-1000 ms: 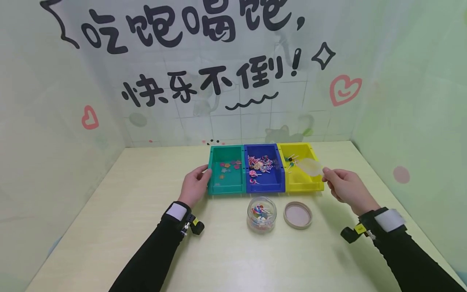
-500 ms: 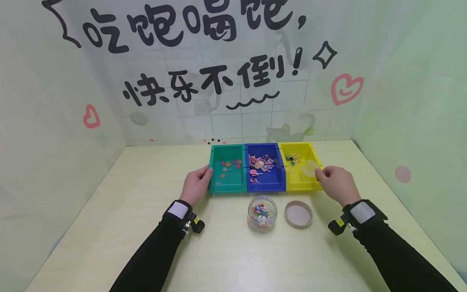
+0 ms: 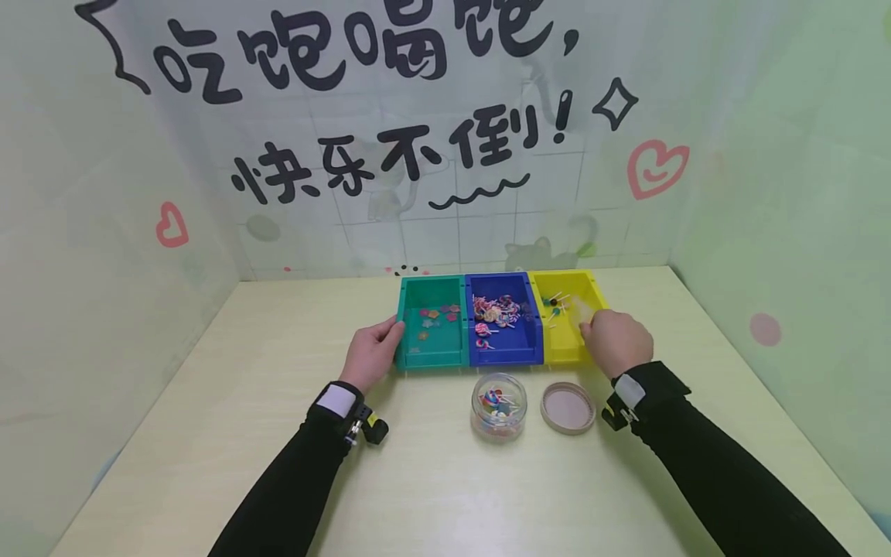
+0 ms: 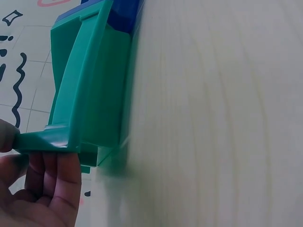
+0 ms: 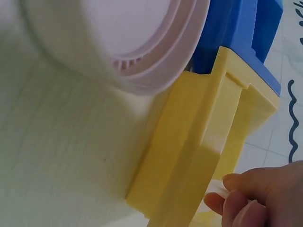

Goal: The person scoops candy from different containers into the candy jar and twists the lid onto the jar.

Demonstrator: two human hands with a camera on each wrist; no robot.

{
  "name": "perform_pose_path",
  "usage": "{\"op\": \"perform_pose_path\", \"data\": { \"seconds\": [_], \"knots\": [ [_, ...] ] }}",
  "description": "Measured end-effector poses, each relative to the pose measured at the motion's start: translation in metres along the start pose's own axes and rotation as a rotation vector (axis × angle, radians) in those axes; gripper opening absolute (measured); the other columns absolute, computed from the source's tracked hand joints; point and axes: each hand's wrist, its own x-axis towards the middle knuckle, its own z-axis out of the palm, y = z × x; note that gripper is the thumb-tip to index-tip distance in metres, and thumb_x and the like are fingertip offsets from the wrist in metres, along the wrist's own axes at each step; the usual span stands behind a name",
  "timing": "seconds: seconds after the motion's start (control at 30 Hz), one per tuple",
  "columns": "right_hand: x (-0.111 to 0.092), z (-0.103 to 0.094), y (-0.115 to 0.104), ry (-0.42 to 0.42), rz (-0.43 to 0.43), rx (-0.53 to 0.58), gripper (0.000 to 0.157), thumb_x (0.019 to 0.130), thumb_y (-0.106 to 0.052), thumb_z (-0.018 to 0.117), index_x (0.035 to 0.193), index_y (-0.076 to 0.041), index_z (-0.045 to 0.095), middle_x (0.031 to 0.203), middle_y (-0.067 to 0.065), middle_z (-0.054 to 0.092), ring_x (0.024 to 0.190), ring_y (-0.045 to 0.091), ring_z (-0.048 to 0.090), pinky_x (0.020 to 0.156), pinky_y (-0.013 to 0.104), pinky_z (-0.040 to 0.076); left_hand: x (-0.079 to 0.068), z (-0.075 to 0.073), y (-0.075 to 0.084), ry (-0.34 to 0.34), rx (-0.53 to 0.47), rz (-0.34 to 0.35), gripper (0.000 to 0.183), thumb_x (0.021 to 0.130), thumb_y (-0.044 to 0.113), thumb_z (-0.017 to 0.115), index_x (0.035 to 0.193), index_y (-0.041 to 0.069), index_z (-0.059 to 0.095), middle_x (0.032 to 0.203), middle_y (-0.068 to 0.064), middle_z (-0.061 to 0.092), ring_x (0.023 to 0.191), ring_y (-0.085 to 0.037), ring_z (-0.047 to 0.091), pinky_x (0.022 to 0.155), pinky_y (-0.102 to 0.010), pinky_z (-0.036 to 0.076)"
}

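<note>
My left hand point(image 3: 369, 357) grips the left side wall of the green bin point(image 3: 433, 360). In the left wrist view its thumb lies over the rim, with the fingers point(image 4: 66, 182) curled beneath. My right hand point(image 3: 618, 340) reaches over the right edge of the yellow bin point(image 3: 565, 357), pinching a thin translucent round disc point(image 3: 581, 310), which tilts down into that bin. Small lollipops point(image 3: 554, 302) lie toward the back of the yellow bin. In the right wrist view, thumb and fingertips come together just past the yellow front wall point(image 5: 189, 156), and most of the disc is hidden.
Between them sits a blue bin point(image 3: 506, 357) with a pile of swirl lollipops point(image 3: 496, 311). Star-shaped pieces point(image 3: 428, 323) are in the green bin. In front stand an uncovered clear jar point(image 3: 499, 422) of small candies and a pinkish lid point(image 3: 568, 408) lying inside-up.
My right hand has moved left with the disc, from beside the yellow bin to over it, and the disc now tilts more edge-on. My left hand has stayed on the green bin.
</note>
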Motion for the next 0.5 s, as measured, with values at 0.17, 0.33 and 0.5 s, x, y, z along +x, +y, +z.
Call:
{"op": "perform_pose_path", "data": {
  "seconds": [0.17,0.33,0.5],
  "knots": [
    [0.0077,0.0050,-0.0046,-0.021,-0.040,-0.031,0.037,0.112,-0.027,0.062,0.100,0.006,0.072,0.066,0.007,0.051,0.063,0.025,0.056,0.058,0.033,0.042,-0.0005,-0.0013,0.0011,-0.004,-0.015,-0.009,0.048,0.116,0.035,0.055,0.158,0.011,0.059,0.134,-0.019,0.074,0.082,-0.017,0.057,0.068,-0.023,0.048],
    [0.0113,0.0084,-0.0087,-0.035,-0.123,-0.065,0.034,0.110,-0.026,0.067,0.105,0.006,0.076,0.071,0.009,0.060,0.066,0.026,0.058,0.062,0.034,0.047,-0.0001,-0.0024,0.0024,-0.015,-0.022,-0.018,0.047,0.117,0.035,0.055,0.158,0.013,0.058,0.145,-0.016,0.071,0.086,-0.017,0.060,0.072,-0.024,0.051],
    [0.0115,0.0102,-0.0109,-0.038,-0.181,-0.062,0.033,0.109,-0.027,0.069,0.106,0.005,0.079,0.076,0.010,0.067,0.068,0.027,0.059,0.066,0.037,0.053,0.0001,-0.0027,0.0019,-0.024,-0.030,-0.030,0.048,0.117,0.036,0.055,0.159,0.013,0.057,0.144,-0.016,0.071,0.087,-0.019,0.060,0.073,-0.024,0.051]
  ]
}}
